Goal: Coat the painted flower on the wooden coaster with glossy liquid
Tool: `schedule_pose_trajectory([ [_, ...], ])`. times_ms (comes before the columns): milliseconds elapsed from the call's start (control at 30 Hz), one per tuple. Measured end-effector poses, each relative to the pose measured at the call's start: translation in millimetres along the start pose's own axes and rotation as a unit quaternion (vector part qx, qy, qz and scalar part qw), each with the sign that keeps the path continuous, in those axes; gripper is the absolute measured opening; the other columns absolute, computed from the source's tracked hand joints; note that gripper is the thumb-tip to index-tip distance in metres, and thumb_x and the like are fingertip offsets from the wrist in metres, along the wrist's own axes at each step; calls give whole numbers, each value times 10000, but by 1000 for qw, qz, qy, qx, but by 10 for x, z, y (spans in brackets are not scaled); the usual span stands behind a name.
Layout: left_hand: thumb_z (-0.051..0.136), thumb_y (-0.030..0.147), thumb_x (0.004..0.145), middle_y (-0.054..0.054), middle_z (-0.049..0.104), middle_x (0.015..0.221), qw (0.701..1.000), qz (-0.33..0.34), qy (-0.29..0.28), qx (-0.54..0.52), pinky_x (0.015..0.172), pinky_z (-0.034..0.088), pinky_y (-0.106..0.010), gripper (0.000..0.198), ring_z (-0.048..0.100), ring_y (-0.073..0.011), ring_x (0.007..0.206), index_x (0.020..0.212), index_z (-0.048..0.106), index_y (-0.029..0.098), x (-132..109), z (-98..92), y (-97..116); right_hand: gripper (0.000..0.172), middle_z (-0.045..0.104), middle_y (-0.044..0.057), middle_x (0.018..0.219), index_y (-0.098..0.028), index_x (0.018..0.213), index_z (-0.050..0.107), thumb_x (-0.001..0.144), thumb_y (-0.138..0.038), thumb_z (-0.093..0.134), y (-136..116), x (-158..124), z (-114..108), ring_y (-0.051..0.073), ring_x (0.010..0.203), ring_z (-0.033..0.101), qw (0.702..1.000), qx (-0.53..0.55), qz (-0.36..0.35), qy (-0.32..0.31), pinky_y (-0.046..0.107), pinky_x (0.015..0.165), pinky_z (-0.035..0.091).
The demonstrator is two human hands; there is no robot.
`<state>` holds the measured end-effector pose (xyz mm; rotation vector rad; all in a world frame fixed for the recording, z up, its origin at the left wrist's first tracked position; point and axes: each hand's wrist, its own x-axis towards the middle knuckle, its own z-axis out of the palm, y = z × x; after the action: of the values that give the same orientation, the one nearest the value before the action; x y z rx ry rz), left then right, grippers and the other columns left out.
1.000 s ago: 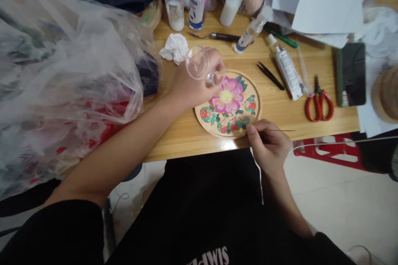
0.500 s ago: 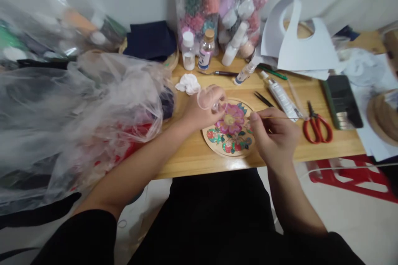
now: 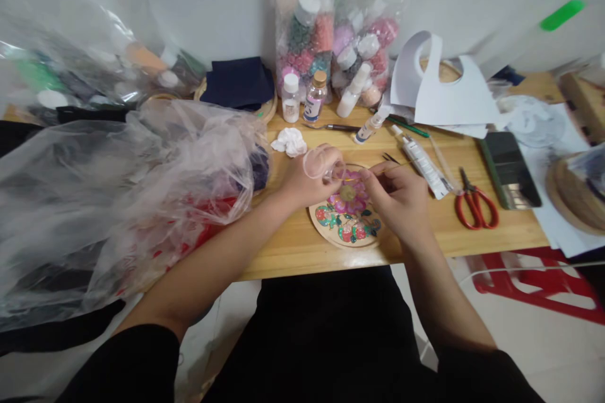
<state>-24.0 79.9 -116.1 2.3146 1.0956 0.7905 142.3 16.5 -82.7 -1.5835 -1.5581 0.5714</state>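
Observation:
A round wooden plaque [image 3: 345, 234] painted with a pink flower, green leaves and red berries lies near the table's front edge. My left hand [image 3: 302, 184] is closed around a small clear plastic cup [image 3: 317, 164], tipped on its side over the plaque's upper left edge. My right hand [image 3: 396, 195] pinches a thin needle-like stick [image 3: 378, 171], its tip pointing left toward the cup's mouth above the flower. The two hands nearly touch.
A big clear plastic bag [image 3: 127, 189] of supplies fills the left. Small bottles [image 3: 302, 97], bead bags [image 3: 331, 38], a crumpled tissue [image 3: 290, 141], tweezers [image 3: 390, 157], a glue tube [image 3: 421, 162], red scissors [image 3: 472, 203], a black phone [image 3: 508, 169] and white paper [image 3: 444, 94] crowd the back and right.
The camera tilted up, showing more of the table's back. My right hand rose from the plaque's lower edge and moved left with the stick to the cup held in my left hand.

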Motion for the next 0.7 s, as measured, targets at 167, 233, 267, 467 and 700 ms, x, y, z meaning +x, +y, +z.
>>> schedule_pose_trajectory([
  [167,594,171,751,-13,622,863,1000,-2,-4,6,713,438,-271,88,594,-149,806,835,573,187,5,9,-12,202,511,-43,528,-182,687,625,852,-297,638,-1,-112,-76,68,447,404,999,41,9,26,222,436,302],
  [233,592,181,764,-14,620,858,1000,1,0,8,714,438,-271,86,585,-144,793,845,568,185,7,18,-21,190,529,-40,553,-188,681,624,853,-264,646,-11,-221,-127,65,454,411,997,54,3,46,218,431,306],
  [267,589,184,770,-14,620,858,1000,3,2,7,715,438,-270,85,580,-141,788,852,567,183,8,22,-25,190,527,-42,553,-192,672,620,851,-246,652,-13,-291,-153,66,461,417,997,59,-2,57,217,435,312],
  [467,595,198,773,-22,611,876,1000,-5,-2,8,737,437,-286,114,579,-149,818,881,564,181,10,26,-33,202,535,-45,557,-200,657,592,852,-193,644,62,-752,-242,77,500,449,995,81,19,53,219,467,344],
  [700,600,200,781,-36,603,894,999,-16,-12,29,785,442,-327,107,592,-188,897,874,548,194,34,27,-22,207,546,-39,535,-195,628,585,827,-219,637,169,-945,-199,85,476,466,997,53,50,34,224,453,361],
])
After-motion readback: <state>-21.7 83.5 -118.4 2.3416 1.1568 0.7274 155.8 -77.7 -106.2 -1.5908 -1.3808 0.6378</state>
